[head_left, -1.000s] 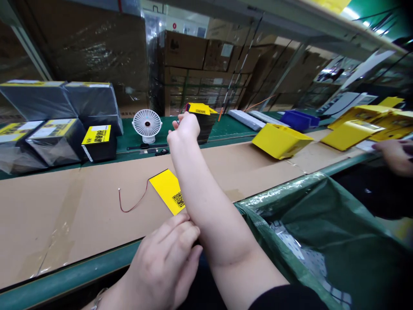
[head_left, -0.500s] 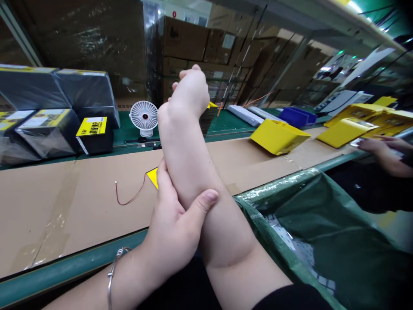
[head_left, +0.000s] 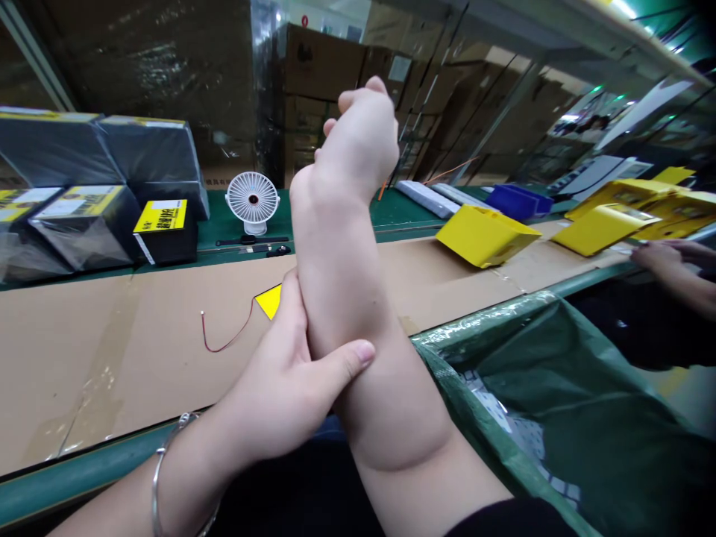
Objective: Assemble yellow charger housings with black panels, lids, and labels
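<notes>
My left hand (head_left: 294,384), with a silver bangle at the wrist, is wrapped round my right forearm (head_left: 358,298) just below the elbow, its thumb lying across the skin. Raised above the bench, my right hand (head_left: 363,138) is bent at the wrist with its fingers curled; its palm is hidden and no object shows in it. Behind my left fingers lies a yellow flat piece (head_left: 269,302), partly covered by the hand and arm. A thin red and dark wire (head_left: 238,337) with a small white connector runs from it across the cardboard.
Cardboard (head_left: 156,343) covers the bench. Behind stand a white fan (head_left: 253,201), a watch-like strap (head_left: 246,240) and black-and-yellow boxes (head_left: 165,231). To the right are yellow bins (head_left: 486,237), a blue bin (head_left: 517,201), a green-lined container (head_left: 593,373) and another person's hands (head_left: 660,257).
My right forearm and hand have swung slightly up and to the right. My left hand keeps its grip, its wrist now lower and further left.
</notes>
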{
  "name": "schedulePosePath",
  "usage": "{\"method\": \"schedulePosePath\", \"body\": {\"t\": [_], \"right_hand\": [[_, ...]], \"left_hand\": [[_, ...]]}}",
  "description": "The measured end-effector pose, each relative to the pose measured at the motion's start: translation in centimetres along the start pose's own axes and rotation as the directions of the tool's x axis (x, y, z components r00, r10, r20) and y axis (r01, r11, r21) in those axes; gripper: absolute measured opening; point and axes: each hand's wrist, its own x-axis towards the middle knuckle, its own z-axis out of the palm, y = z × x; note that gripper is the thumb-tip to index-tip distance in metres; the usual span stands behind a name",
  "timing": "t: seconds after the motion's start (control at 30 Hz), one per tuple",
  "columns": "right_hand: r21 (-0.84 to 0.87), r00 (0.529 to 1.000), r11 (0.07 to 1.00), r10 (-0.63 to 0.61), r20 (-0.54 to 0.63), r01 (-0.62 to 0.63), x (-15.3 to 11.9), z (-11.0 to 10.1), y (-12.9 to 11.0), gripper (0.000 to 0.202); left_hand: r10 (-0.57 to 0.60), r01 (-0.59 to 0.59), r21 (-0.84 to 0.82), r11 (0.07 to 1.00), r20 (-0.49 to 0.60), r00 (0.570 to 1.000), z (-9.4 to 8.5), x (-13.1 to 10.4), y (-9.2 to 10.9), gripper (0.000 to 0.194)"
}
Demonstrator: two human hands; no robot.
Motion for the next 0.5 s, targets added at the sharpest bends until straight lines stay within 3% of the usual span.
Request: {"method": "schedulePosePath", "body": {"t": [0.1,0.2,0.5], "right_hand": [[0.041,0.992,0.999,0.033,-0.120,-0.028,0.4,-0.3,-0.6,0.033],[0.084,0.981,0.993,0.100,-0.167,-0.087,0.9,-0.4,-0.5,0.030],[0.076,0.976,0.992,0.117,-0.183,-0.104,1.1,-0.2,0.4,0.034]], "left_hand": [[-0.037,0.047,-0.075,0.996,0.132,0.991,-0.6,-0.4,0.2,0.067],[-0.050,0.062,-0.071,0.996,0.162,0.986,-0.8,-0.7,0.4,0.076],[-0.088,0.087,-0.030,0.996,-0.021,0.996,0.6,-0.6,0.1,0.059]]}}
